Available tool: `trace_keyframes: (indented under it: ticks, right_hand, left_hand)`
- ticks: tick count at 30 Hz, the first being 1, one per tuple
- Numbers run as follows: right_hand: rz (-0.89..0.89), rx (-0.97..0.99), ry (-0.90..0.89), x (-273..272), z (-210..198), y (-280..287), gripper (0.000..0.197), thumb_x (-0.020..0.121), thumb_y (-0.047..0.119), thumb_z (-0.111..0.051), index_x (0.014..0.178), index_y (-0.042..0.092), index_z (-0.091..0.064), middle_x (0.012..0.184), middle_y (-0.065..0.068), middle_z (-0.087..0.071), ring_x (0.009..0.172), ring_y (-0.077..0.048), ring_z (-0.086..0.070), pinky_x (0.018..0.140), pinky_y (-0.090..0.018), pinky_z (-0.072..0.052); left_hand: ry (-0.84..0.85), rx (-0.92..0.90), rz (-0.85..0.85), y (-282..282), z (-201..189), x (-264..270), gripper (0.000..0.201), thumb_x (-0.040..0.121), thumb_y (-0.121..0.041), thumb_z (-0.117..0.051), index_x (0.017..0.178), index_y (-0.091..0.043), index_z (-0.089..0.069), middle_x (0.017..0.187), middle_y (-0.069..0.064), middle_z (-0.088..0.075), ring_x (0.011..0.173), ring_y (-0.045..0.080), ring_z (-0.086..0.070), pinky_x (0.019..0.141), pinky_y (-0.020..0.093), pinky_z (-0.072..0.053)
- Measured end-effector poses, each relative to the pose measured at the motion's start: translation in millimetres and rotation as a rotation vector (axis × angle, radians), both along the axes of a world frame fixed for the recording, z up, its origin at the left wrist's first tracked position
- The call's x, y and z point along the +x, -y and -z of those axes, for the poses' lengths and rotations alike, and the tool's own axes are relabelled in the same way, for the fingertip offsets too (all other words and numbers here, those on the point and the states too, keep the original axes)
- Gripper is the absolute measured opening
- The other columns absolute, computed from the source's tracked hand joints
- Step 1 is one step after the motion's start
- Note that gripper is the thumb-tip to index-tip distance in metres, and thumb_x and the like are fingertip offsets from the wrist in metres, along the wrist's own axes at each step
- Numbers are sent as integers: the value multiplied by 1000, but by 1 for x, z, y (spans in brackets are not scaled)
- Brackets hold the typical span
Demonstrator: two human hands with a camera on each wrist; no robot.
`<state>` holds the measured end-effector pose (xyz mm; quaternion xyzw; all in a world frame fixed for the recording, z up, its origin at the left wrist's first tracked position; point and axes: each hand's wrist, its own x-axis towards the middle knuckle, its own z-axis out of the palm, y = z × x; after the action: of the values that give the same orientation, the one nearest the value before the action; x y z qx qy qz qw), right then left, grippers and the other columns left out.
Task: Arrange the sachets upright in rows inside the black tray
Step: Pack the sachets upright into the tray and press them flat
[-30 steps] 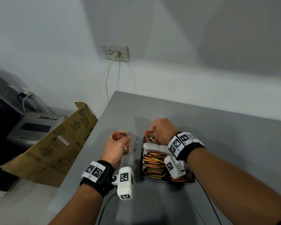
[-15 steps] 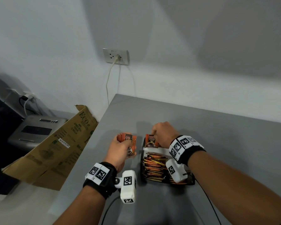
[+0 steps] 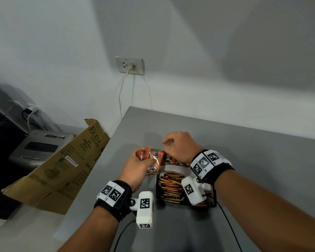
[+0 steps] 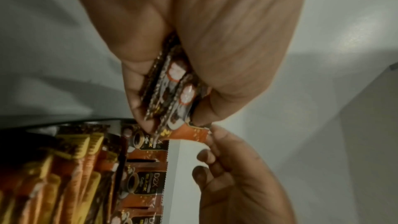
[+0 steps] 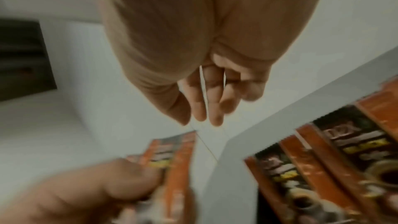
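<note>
Orange-and-brown foil sachets were bunched in the left hand, its fingers and thumb clamped round the small stack just beside the far-left corner of the black tray. More sachets already stood on edge in rows inside that tray, and a few stood upright along its far end, faces toward the camera. In the left wrist view the right hand reached in from below, its fingertips touching the corner of the outermost sachet in the bunch; whether they had actually pinched it could not be told. In the head view the right hand hovered over the tray's far end with fingers loosely curled and nothing visibly gripped.

The step in hand looked like peeling one sachet off the bunch to seat it in the far row. It would go best if the left hand loosened only the outer sachet, and the right took it by the top edge, kept it vertical and slid it down against its neighbours so none toppled.

Around this lay the grey tabletop, with a cardboard box leaning at its left edge.
</note>
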<state>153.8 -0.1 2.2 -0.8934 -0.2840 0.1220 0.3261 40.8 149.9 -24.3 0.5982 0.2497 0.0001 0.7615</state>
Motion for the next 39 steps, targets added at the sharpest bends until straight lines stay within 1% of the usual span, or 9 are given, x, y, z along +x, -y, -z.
trace_keyframes:
  ticks: [4, 8, 10, 14, 16, 19, 30, 37, 39]
  right_hand:
    - [-89, 83, -97, -10, -22, 0, 16, 81, 16, -73, 96, 22, -77, 84, 9, -75, 75, 0, -69, 71, -15, -55]
    - [20, 32, -19, -1, -25, 14, 13, 86, 10, -71, 91, 20, -76, 81, 8, -73, 72, 0, -68, 63, -8, -48]
    - [38, -35, -2, 4, -19, 21, 18, 88, 4, -65, 93, 18, -75, 84, 5, -72, 77, -6, -69, 66, -11, -49]
    - [7, -184, -12, 4, 3, 19, 31, 88, -6, -51, 86, 21, -66, 89, -1, -70, 77, -17, -67, 70, -31, -58]
    - [-17, -206, -24, 2, 13, 14, 35, 88, -8, -50, 80, 24, -61, 85, -1, -67, 71, -18, -66, 62, -30, -56]
    - [-42, -230, -32, 1, 24, 7, 39, 85, -10, -51, 75, 28, -58, 81, 3, -63, 74, -21, -66, 64, -30, -56]
    - [-20, -220, -68, 1, 33, 1, 37, 85, -14, -45, 85, 18, -64, 80, -1, -61, 72, -23, -64, 62, -30, -52]
    - [2, -246, -10, -1, 29, 2, 28, 85, -10, -55, 82, 18, -59, 90, -2, -57, 82, -21, -58, 63, -23, -41]
    - [22, -220, 26, -1, 26, 6, 21, 85, -4, -60, 88, 17, -62, 96, 0, -55, 89, -19, -56, 70, -22, -40]
  left_hand:
    - [68, 44, 87, 10, -7, 8, 47, 73, 8, -75, 114, -7, -59, 97, 18, -73, 88, 36, -71, 81, 48, -58]
    - [27, 72, -36, 11, -8, 11, 32, 87, 1, -70, 114, -10, -57, 90, 11, -70, 74, 24, -66, 63, 34, -54]
    - [-26, 64, -118, 7, -4, 10, 25, 90, 1, -63, 110, -13, -58, 88, 7, -62, 75, 21, -59, 62, 34, -50]
    - [-80, 77, -123, 1, 4, 2, 24, 90, 3, -58, 108, -14, -59, 92, 9, -60, 80, 23, -57, 66, 35, -50]
    - [-87, 78, -112, 0, 5, -1, 24, 90, 2, -58, 109, -13, -59, 93, 11, -60, 82, 24, -57, 68, 35, -50]
    - [-102, 75, -106, -2, 8, -5, 24, 90, 1, -60, 111, -12, -60, 95, 12, -62, 82, 23, -59, 70, 37, -51]
    - [-88, 75, -60, -2, 8, -9, 21, 90, 2, -58, 102, -14, -60, 92, 12, -60, 78, 22, -57, 68, 35, -50]
    - [-99, -13, -82, 2, 8, -5, 29, 90, 6, -44, 108, -10, -60, 91, 13, -68, 85, 26, -64, 72, 41, -55]
    - [-75, 20, -46, 3, 7, -3, 28, 91, 8, -46, 107, -10, -61, 90, 14, -69, 81, 27, -67, 72, 41, -56]
